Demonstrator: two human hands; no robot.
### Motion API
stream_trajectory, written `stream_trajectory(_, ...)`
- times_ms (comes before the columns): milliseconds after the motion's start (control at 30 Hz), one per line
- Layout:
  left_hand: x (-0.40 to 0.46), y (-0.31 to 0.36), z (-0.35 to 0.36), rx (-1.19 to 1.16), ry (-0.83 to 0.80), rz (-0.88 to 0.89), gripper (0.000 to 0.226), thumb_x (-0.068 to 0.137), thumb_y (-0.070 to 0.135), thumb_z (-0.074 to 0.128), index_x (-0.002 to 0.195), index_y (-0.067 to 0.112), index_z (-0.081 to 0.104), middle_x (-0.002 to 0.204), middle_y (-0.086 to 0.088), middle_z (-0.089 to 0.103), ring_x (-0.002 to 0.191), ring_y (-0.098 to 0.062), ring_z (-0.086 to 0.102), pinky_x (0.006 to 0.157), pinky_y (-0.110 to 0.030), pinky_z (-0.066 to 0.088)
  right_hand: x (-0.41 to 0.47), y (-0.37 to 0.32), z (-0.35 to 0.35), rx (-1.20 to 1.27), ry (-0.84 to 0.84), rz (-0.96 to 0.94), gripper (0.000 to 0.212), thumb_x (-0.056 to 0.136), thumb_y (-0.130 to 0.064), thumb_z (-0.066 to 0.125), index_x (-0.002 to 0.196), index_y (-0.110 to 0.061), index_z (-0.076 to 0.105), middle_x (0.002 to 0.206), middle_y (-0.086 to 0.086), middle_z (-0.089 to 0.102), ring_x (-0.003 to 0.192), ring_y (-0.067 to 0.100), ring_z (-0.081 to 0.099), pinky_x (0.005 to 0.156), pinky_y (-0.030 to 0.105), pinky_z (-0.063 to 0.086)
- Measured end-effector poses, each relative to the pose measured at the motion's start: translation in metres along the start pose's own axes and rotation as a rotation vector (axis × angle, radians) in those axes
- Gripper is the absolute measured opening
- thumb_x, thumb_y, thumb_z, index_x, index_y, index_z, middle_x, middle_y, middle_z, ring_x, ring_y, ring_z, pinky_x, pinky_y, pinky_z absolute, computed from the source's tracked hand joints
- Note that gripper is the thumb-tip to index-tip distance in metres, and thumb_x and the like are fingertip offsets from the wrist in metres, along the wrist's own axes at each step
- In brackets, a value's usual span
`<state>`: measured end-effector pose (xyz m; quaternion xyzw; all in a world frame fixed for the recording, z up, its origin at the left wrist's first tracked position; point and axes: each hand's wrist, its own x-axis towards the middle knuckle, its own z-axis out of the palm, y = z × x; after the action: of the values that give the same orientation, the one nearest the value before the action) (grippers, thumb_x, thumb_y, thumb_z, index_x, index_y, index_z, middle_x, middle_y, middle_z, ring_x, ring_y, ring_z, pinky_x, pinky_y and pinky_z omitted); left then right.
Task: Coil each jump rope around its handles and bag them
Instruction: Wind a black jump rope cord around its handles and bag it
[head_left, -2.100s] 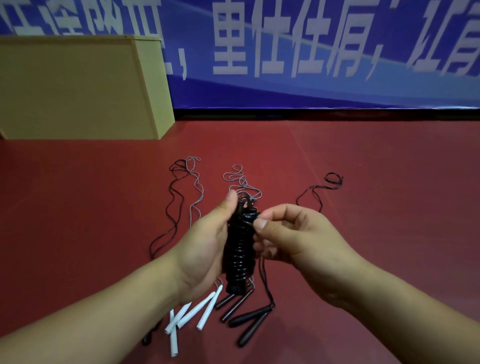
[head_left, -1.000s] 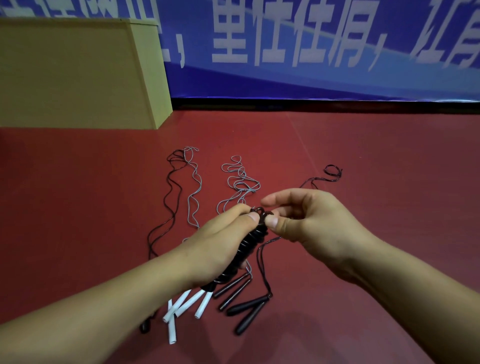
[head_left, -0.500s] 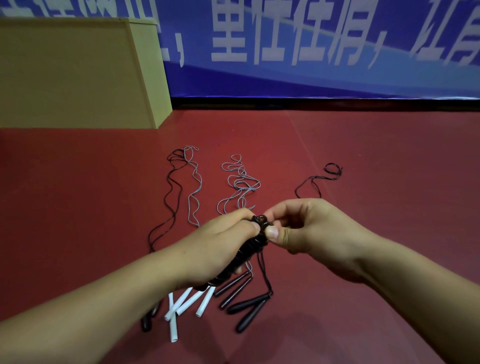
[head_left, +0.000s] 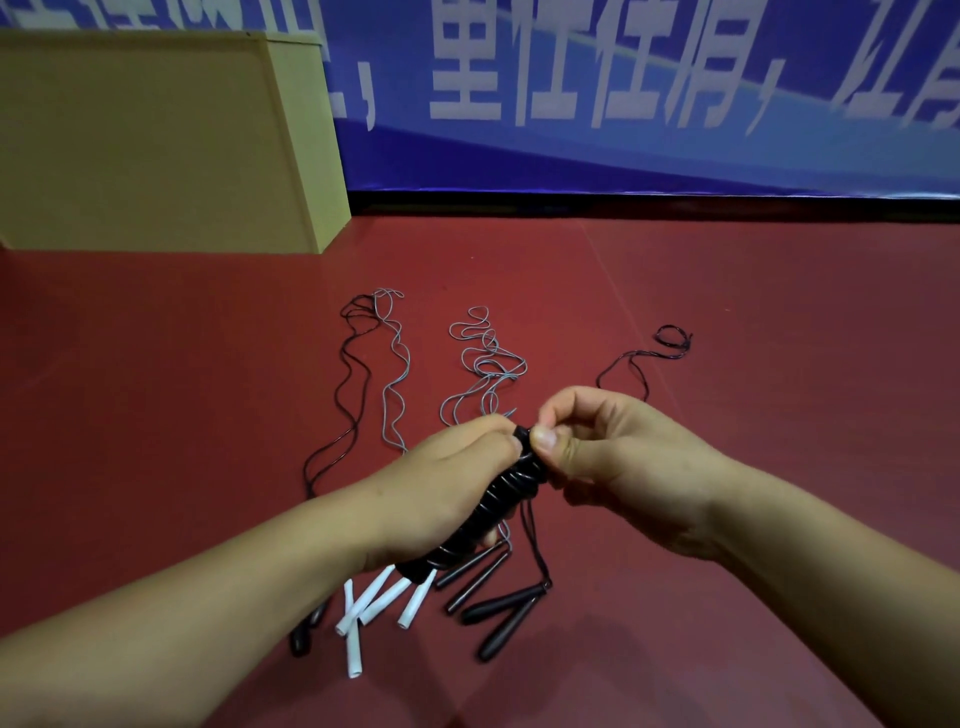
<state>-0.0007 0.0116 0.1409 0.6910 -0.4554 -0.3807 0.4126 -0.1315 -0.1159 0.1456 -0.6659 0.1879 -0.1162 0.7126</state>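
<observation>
A black jump rope (head_left: 498, 499) is coiled tightly around its handles and held tilted above the red floor. My left hand (head_left: 441, 488) grips the coil along its length. My right hand (head_left: 618, 467) pinches the coil's upper end between thumb and fingers. Beneath the hands lie several loose ropes: white handles (head_left: 374, 605) with grey cords (head_left: 485, 358), thin black handles (head_left: 475, 574), thick black handles (head_left: 506, 616) with a black cord (head_left: 641, 358), and a black cord (head_left: 345, 410) at the left. No bag is in view.
A tan wooden box (head_left: 156, 140) stands at the back left on the red floor (head_left: 753, 338). A blue banner with white characters (head_left: 623, 93) runs along the back wall.
The coil has gone from upright to tilted, its top toward my right hand. My right hand has shifted from wrapping the cord to pinching the coil's upper end.
</observation>
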Motion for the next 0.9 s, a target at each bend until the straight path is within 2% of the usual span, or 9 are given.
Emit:
stream_trajectory(67, 0.000, 0.002, 0.001, -0.040, -0.001, -0.014, 0.023, 0.102, 0.036, 0.040, 0.088, 0.025, 0.053, 0.078, -0.007, 0.055, 0.068, -0.025, 0.060, 0.066, -0.037, 0.046, 0.000, 0.002, -0.002, -0.136, 0.023, -0.116, 0.011, 0.084, -0.014, 0.069, 0.079, -0.013, 0.060, 0.066, 0.001, 0.053, 0.057, 0.008, 0.047, 0.053, 0.018, 0.038)
stream_trajectory(200, -0.003, 0.003, 0.000, 0.069, 0.001, 0.032, 0.026, 0.086, 0.060, 0.042, 0.091, 0.039, 0.055, 0.084, -0.004, 0.061, 0.071, -0.019, 0.063, 0.075, -0.051, 0.054, 0.000, 0.005, -0.002, -0.423, 0.115, -0.304, 0.011, 0.091, -0.013, 0.065, 0.082, -0.014, 0.059, 0.067, -0.007, 0.057, 0.061, 0.007, 0.048, 0.057, 0.020, 0.041)
stream_trajectory(300, -0.003, 0.001, -0.003, 0.121, 0.009, 0.060, 0.032, 0.081, 0.059, 0.043, 0.096, 0.035, 0.056, 0.082, 0.002, 0.059, 0.068, -0.012, 0.055, 0.071, -0.044, 0.050, -0.002, 0.006, 0.000, -0.499, 0.162, -0.346, 0.011, 0.091, -0.018, 0.066, 0.082, -0.017, 0.059, 0.067, -0.008, 0.057, 0.062, 0.008, 0.048, 0.059, 0.025, 0.041)
stream_trajectory(400, 0.000, -0.002, -0.006, 0.182, 0.040, 0.114, 0.038, 0.080, 0.061, 0.044, 0.096, 0.031, 0.058, 0.072, 0.010, 0.058, 0.061, -0.008, 0.050, 0.061, -0.041, 0.045, -0.006, 0.006, 0.003, -0.466, 0.202, -0.336, 0.012, 0.088, -0.021, 0.068, 0.081, -0.016, 0.061, 0.065, -0.006, 0.060, 0.061, 0.009, 0.050, 0.057, 0.025, 0.042)
stream_trajectory(467, 0.002, -0.004, -0.006, 0.176, 0.072, 0.146, 0.039, 0.079, 0.061, 0.045, 0.092, 0.028, 0.060, 0.062, 0.014, 0.056, 0.052, -0.005, 0.047, 0.053, -0.031, 0.040, -0.008, 0.006, 0.006, -0.374, 0.222, -0.312, 0.015, 0.087, -0.025, 0.069, 0.081, -0.013, 0.063, 0.065, -0.003, 0.063, 0.059, 0.008, 0.054, 0.056, 0.021, 0.043)
stream_trajectory(567, 0.006, -0.009, -0.011, 0.287, 0.180, 0.187, 0.034, 0.079, 0.059, 0.046, 0.081, 0.027, 0.057, 0.059, 0.017, 0.055, 0.053, -0.003, 0.046, 0.055, -0.023, 0.039, -0.012, 0.005, 0.010, -0.161, 0.207, -0.248, 0.031, 0.086, -0.036, 0.059, 0.084, -0.006, 0.065, 0.067, 0.004, 0.067, 0.061, 0.011, 0.062, 0.057, 0.024, 0.044)
stream_trajectory(633, 0.006, -0.011, -0.015, 0.334, 0.223, 0.233, 0.037, 0.075, 0.064, 0.044, 0.079, 0.029, 0.054, 0.063, 0.015, 0.058, 0.057, -0.003, 0.047, 0.055, -0.020, 0.039, -0.012, 0.001, 0.011, -0.038, 0.192, -0.182, 0.033, 0.092, -0.033, 0.052, 0.085, -0.002, 0.065, 0.069, 0.007, 0.067, 0.063, 0.017, 0.064, 0.057, 0.026, 0.044)
stream_trajectory(767, 0.006, -0.009, -0.013, 0.368, 0.224, 0.288, 0.038, 0.076, 0.065, 0.046, 0.083, 0.028, 0.053, 0.074, 0.000, 0.062, 0.063, -0.011, 0.052, 0.061, -0.029, 0.043, -0.011, -0.005, 0.007, 0.034, 0.178, -0.026, 0.031, 0.097, -0.031, 0.050, 0.081, -0.007, 0.062, 0.066, 0.006, 0.063, 0.058, 0.017, 0.060, 0.057, 0.026, 0.043)
stream_trajectory(900, 0.007, -0.006, -0.010, 0.406, 0.259, 0.326, 0.046, 0.076, 0.067, 0.048, 0.082, 0.023, 0.055, 0.070, -0.001, 0.061, 0.061, -0.014, 0.051, 0.060, -0.035, 0.044, -0.010, -0.004, 0.006, -0.011, 0.135, 0.002, 0.029, 0.096, -0.032, 0.055, 0.074, -0.014, 0.060, 0.062, -0.003, 0.057, 0.056, 0.012, 0.049, 0.056, 0.025, 0.041)
